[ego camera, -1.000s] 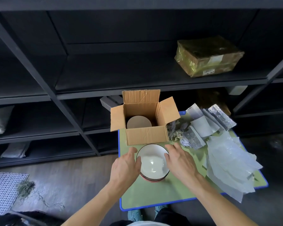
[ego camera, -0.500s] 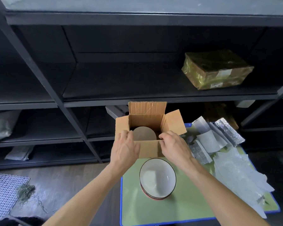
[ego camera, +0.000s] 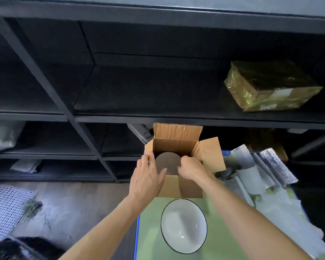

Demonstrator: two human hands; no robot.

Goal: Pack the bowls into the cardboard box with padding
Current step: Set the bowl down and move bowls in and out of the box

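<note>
Head view: one brown cardboard box stands at the far end of the green bench, its flaps open and one round brown disc lying inside. One bowl sits on the bench just near of the box, upright, white inside with a thin dark rim. Both hands are at the box. The left hand rests on the near left corner, fingers almost straight over the left wall. The right hand reaches over the near wall with fingers curled at the disc's edge; whether it pinches the disc cannot be told. Several white and foil padding sheets lie to the right. One gold-wrapped parcel sits on the dark shelf beyond.
</note>
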